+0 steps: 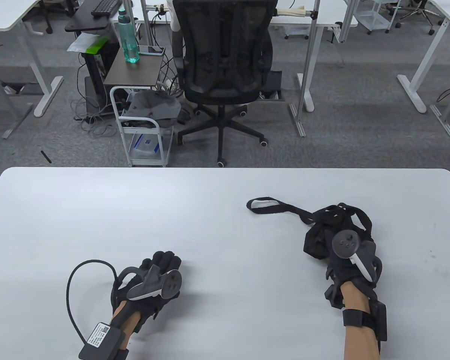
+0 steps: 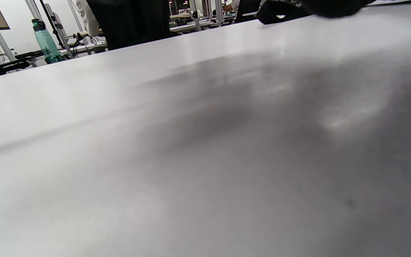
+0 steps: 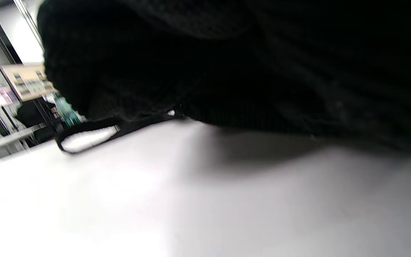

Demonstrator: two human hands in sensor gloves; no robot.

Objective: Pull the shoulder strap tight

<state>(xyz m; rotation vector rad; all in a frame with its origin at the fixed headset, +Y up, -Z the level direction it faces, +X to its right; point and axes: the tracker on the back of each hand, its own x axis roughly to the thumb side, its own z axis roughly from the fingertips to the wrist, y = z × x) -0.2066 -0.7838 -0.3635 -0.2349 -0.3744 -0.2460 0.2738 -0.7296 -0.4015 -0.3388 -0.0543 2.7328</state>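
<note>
A small black fabric bag [image 1: 337,217] lies crumpled on the white table [image 1: 135,210] at the right. Its black shoulder strap [image 1: 272,206] runs out to the left and ends in a flat loop on the tabletop. My right hand [image 1: 320,240] lies on top of the bag with its fingers buried in the dark cloth, gripping it. The right wrist view is filled by that black cloth [image 3: 227,64], with the strap loop [image 3: 84,137] beyond it. My left hand [image 1: 165,262] rests on the table at the lower left, loosely curled, holding nothing, far from the bag.
Beyond the table's far edge stand a black office chair [image 1: 225,60] and a small white trolley [image 1: 142,127]. A teal bottle [image 1: 128,35] stands on a side stand further back. The left wrist view shows bare tabletop [image 2: 191,142].
</note>
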